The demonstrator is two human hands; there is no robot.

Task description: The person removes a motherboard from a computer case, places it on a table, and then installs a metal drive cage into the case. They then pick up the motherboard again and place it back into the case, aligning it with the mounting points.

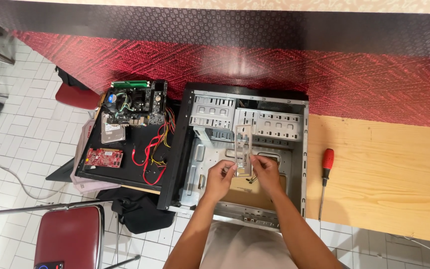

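Left hand (220, 175) and right hand (264, 168) pinch near end of thin metal plate (243, 147), held lengthwise over open computer case (247, 154). Screwdriver (325, 175) lies right; circuit board (136, 103) far left.

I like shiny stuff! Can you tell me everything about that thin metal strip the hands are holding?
The metal strip is a thin, flat, silvery plate with cut-out holes, looking like stamped sheet metal. It stands lengthwise over the open computer case. The left hand and right hand pinch its lower end from either side.
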